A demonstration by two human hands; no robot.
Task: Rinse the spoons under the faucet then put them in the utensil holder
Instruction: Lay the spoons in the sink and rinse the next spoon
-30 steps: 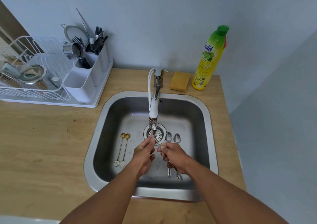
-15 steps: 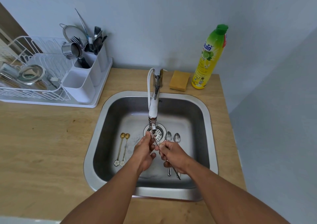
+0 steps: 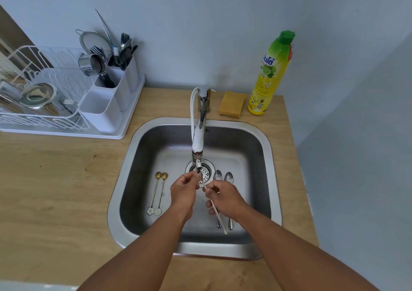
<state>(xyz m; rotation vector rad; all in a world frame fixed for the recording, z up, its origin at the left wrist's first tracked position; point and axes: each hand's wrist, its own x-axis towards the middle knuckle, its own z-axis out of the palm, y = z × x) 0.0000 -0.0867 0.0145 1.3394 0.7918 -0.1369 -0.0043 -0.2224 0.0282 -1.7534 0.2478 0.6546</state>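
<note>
Both my hands hold one thin pale-handled spoon (image 3: pixel 217 215) under the faucet (image 3: pixel 198 144) spout, over the steel sink (image 3: pixel 124 177). My left hand (image 3: pixel 184 191) pinches its bowl end, which is hidden by the fingers. My right hand (image 3: pixel 225 198) grips the handle, which sticks out toward me. Two gold spoons (image 3: pixel 158 192) with flower ends lie on the sink floor at the left. Two silver spoons (image 3: pixel 224 177) lie at the right, partly under my right hand. The white utensil holder (image 3: pixel 104 110) stands at the back left on the counter.
A white dish rack (image 3: pixel 40 103) with metal bowls sits left of the holder, whose rear compartments hold forks, spoons and a strainer. A yellow sponge (image 3: pixel 231 104) and a green-yellow dish soap bottle (image 3: pixel 270 74) stand behind the sink. A wall rises at the right.
My right hand has slid along the handle, so more of the pale handle now sticks out below it. My left hand stays at the spout.
</note>
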